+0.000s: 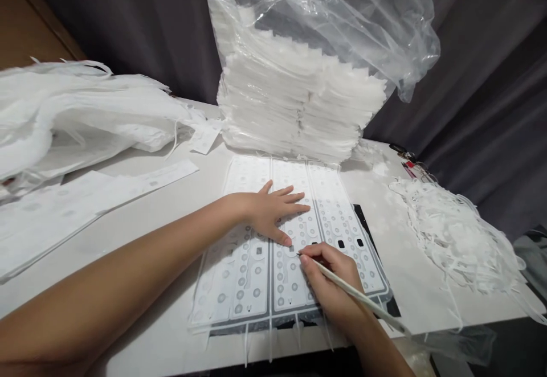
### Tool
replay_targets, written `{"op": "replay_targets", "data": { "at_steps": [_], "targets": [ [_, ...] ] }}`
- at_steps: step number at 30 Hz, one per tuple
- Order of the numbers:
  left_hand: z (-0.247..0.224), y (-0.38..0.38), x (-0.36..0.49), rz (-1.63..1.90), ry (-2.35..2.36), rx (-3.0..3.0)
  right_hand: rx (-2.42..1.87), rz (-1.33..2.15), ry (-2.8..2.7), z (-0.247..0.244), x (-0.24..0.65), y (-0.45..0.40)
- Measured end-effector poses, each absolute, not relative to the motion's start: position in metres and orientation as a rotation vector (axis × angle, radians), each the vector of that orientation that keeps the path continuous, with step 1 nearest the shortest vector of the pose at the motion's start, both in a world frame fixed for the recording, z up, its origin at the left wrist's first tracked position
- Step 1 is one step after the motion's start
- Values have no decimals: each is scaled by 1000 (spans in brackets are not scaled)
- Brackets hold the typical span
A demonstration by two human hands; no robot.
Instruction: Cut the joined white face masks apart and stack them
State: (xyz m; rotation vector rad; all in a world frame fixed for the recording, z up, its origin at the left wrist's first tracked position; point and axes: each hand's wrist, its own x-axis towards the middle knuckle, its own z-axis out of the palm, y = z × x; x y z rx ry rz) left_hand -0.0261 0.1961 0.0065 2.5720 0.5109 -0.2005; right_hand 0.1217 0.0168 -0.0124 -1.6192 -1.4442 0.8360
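Observation:
A thin white sheet [256, 274] printed with grey lines, rings and squares lies flat on a dark board [393, 307]. My left hand [273, 212] rests palm down on its middle, fingers spread. My right hand [333, 274] grips a slim, pale pen-shaped tool [354, 293] with a fine dark tip; its exact kind is unclear. That tip points at the sheet beside a grey square [292, 248], close to my left thumb. Black square openings [341, 244] show in the sheet to the right; my right hand partly hides another.
Behind the sheet stands a tall stack of white sheets [294, 98] under a clear plastic bag [342, 7]. White sheets [85, 109] pile up at left. A tangle of white strips [461, 234] lies at right on the white table [376, 189], with small items behind it.

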Motion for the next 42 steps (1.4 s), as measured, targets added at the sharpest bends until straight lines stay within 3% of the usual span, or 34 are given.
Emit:
{"op": "replay_targets", "data": {
  "at_steps": [17,26,32,34,42],
  "targets": [
    [-3,190,-24,-141,493,2551,-1734,916,-1449,-11,116,23],
    [8,194,-29,-388,422,2560,-1636,302,-2097,-22,108,18],
    [6,192,-28,-426,441,2555,-1927,-72,-1654,4,162,14],
    [7,191,-28,-426,431,2563,-1938,-6,-1576,12,169,14],
    [10,181,-23,-346,454,2544,-1608,855,-1568,-17,135,9]
  ]
}}
